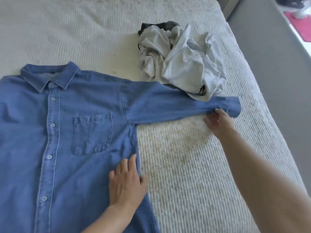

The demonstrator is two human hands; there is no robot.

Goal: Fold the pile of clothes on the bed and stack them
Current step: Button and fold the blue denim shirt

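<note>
**Denim shirt spread flat, sleeve stretched toward the bed's edge**

I see the blue denim shirt (67, 132) lying front-up on the bed (193, 182), buttoned, collar (50, 78) pointing away from me and its long axis running from the collar down toward the bottom of the view. One sleeve (176, 103) stretches sideways to the right, nearly square to the body. My right hand (218, 121) pinches the sleeve's lower edge near the cuff, fingers (220, 112) curled onto the cloth. My left hand (126, 180) rests flat on the shirt's side seam, fingers released and straight. Beyond the sleeve, touching it, sits the crumpled pile of pale clothes (181, 61).
</note>
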